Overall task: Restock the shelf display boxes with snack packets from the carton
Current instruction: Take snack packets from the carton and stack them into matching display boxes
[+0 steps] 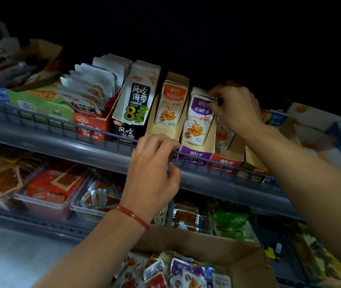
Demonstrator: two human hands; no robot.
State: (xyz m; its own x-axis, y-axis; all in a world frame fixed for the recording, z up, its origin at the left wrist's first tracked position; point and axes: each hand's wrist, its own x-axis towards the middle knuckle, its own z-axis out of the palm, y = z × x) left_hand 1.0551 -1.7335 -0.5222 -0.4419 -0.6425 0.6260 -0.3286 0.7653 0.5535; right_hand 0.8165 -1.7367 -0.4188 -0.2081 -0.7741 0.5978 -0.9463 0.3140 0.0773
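Head view showed the right hand (235, 107) raised to the upper shelf, its fingers pinching the top edges of the purple packets (199, 117) standing in the purple display box (194, 154). The pinch at the top edge probably served to square the stack and seat it upright, faces forward. The left hand (153, 165) was at the wire rail (61, 125) fronting the shelf, fingers curled; whether it gripped the rail or held anything could not be determined. Its position below the boxes suggested bracing. Just left of the purple box stood the plain display box (165, 129) with orange packets (170, 104), filled only partway. The carton (244, 254) sat open below both arms, holding loose mixed packets (171, 273) within easy reach. Restocking appeared to be mid-task, with stock remaining in the carton.
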